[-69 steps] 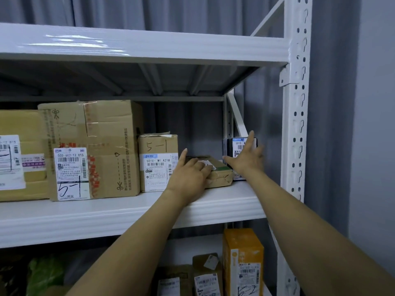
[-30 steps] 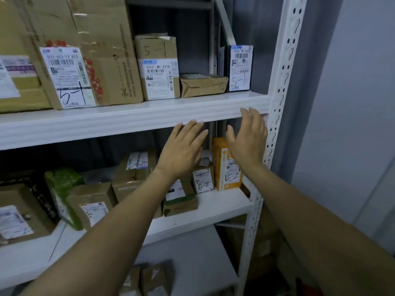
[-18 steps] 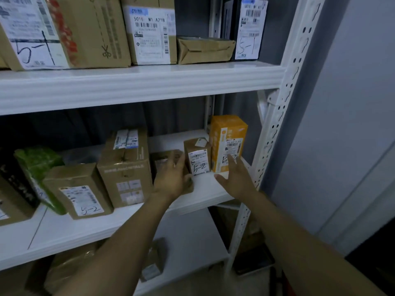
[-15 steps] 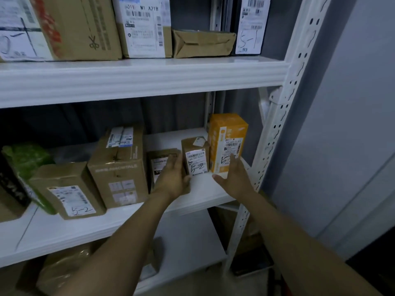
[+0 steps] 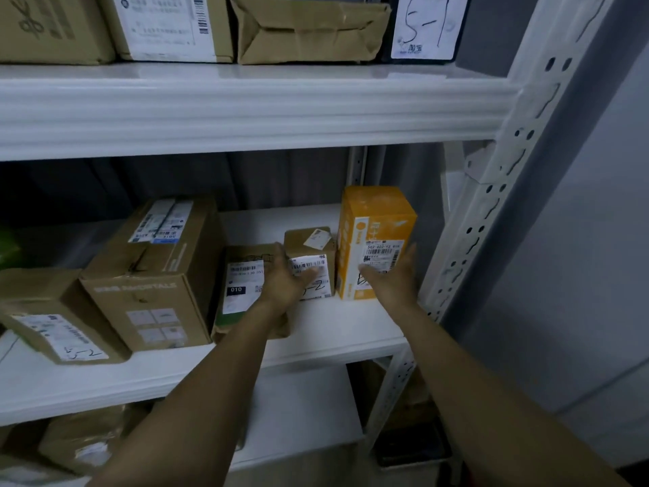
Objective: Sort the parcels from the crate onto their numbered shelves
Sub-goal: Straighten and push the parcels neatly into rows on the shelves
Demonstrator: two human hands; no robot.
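White middle shelf point(image 5: 333, 332) of steel rack point(image 5: 481, 219). Both arms stretched fwd. Left hand point(image 5: 288, 281) just left of yellow box point(image 5: 372, 212), fingers flat across label of small brown parcel point(image 5: 309, 240), thumb up, not clenched. Small brown parcel touches box's left side. Right hand point(image 5: 391, 279) at box's front-right corner, fingers straight, released, grasping nothing.

The left forearm point(image 5: 196, 391) and right forearm point(image 5: 467, 381) are bare along all the length I can see. The left hand point(image 5: 284, 279) and right hand point(image 5: 391, 279) are bare too. Any clothing is out of sight.
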